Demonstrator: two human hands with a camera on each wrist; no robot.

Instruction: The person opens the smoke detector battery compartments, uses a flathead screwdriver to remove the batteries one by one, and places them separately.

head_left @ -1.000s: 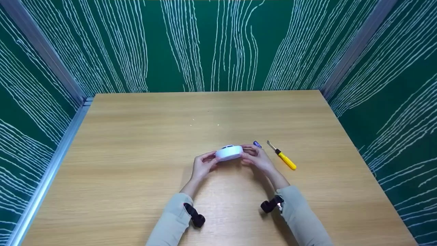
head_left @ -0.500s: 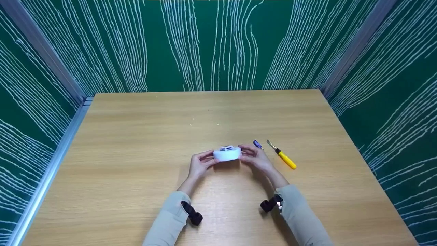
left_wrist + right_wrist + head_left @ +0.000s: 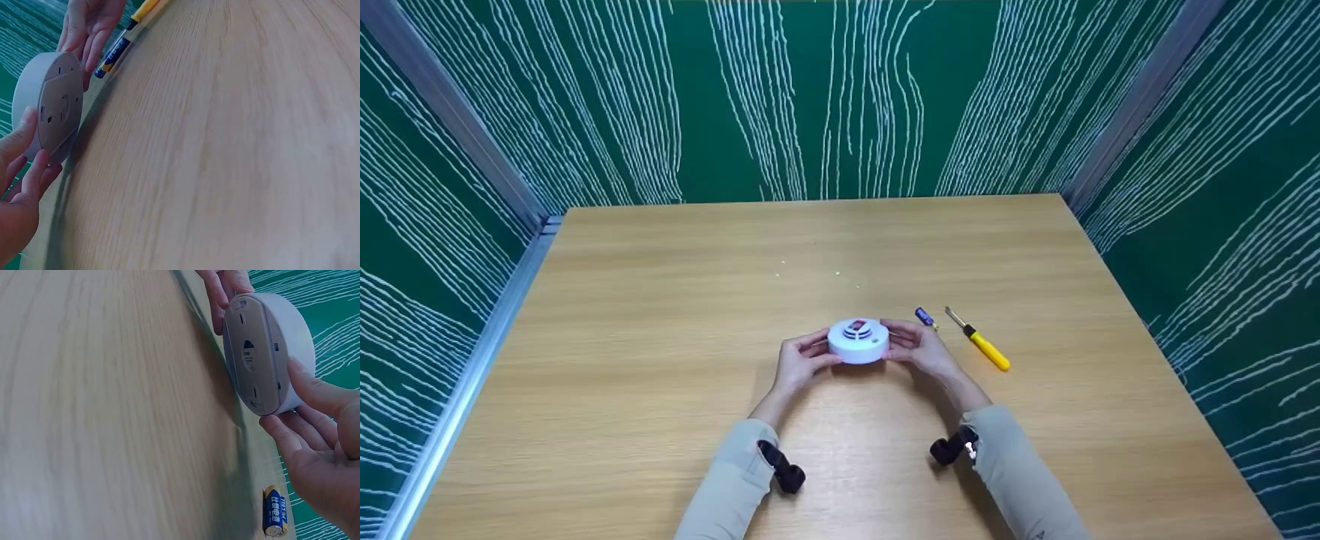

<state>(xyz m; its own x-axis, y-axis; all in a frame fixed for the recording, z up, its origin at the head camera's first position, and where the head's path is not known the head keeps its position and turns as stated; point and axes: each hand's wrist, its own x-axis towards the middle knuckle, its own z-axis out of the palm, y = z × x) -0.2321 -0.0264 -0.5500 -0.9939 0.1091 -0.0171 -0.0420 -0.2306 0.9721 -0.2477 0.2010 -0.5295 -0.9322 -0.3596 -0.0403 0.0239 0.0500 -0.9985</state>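
A round white smoke detector (image 3: 858, 352) is held between both hands, raised over the table with its vented top turned up toward the head view. My left hand (image 3: 801, 362) pinches its left edge, thumb on the side wall. On the opposite edge, the thumb and fingers of my right hand (image 3: 921, 349) grip it. Both wrist views show its flat underside (image 3: 250, 354), with slots and a small round opening. Just beyond the right hand lie blue batteries (image 3: 274, 512) with gold ends, side by side.
A screwdriver (image 3: 987, 349) with a yellow handle lies right of the batteries on the wooden table (image 3: 660, 315). Tiny pale specks dot the wood beyond the hands. Green walls (image 3: 825, 97) with white lines enclose the table's back and sides.
The smoke detector has been tilted in both hands, so its vented top with a red mark now faces the head view. It also shifted slightly left; both hands kept hold.
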